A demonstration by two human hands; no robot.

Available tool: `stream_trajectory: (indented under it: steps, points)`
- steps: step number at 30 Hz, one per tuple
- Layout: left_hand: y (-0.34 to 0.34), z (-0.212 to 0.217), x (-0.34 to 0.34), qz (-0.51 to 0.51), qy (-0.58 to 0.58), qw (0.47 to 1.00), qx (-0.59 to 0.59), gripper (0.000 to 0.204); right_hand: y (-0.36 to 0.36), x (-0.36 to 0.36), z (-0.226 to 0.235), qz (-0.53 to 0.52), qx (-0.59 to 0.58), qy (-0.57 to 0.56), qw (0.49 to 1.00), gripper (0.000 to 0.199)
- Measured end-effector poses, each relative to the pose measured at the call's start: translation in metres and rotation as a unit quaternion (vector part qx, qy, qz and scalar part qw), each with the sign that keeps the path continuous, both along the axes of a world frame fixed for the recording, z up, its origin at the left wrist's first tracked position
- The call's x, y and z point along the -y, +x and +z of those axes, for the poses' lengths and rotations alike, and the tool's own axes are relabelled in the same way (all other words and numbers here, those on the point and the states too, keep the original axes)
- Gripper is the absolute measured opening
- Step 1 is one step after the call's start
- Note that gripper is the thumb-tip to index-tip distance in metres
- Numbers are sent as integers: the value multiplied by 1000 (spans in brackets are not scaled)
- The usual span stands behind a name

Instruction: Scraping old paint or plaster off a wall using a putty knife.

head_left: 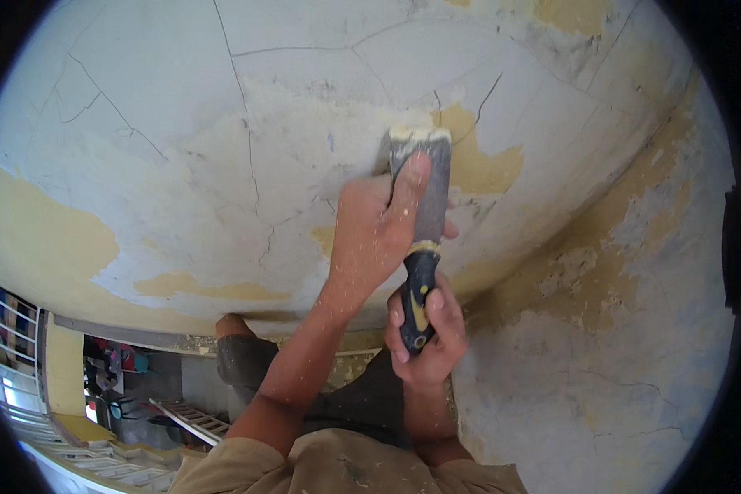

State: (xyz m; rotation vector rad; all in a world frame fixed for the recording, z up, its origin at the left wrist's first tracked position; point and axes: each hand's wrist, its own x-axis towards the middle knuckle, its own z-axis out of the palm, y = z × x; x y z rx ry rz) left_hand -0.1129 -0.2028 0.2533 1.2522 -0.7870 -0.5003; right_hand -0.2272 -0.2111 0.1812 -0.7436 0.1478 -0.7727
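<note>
Both my hands are on a scraper with a wide grey metal blade (pixel 432 202) and a black-and-yellow handle (pixel 418 306). My right hand (pixel 430 342) is wrapped round the handle. Higher up, my left hand (pixel 375 226) grips the blade, its thumb lying flat along the face and fingertips showing past the far side. Pale flakes cover the blade's edge, which meets the cracked wall (pixel 305 123) beside a bare yellow patch (pixel 482 160). White and grey coating surrounds that patch. Specks of dust dot my left hand and forearm.
Another wall (pixel 568 387), with peeling paint, meets this one in a corner at right. At lower left are white railings (pixel 8 321), a ladder (pixel 191 421) and a lower floor area with scattered items. My knee (pixel 235 327) shows close to the wall's base.
</note>
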Motion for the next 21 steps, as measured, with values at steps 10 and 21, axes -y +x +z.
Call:
stream_trajectory:
  steps: [10, 21]
  points:
    - [-7, -236, -46, 13, 241, 970, -6, 62, -36, -24, -156, -42, -251, -10, 967, 40]
    - [12, -460, -186, -126, 540, 832, -8, 54, -58, 6, -196, -420, -398, -233, 782, 49]
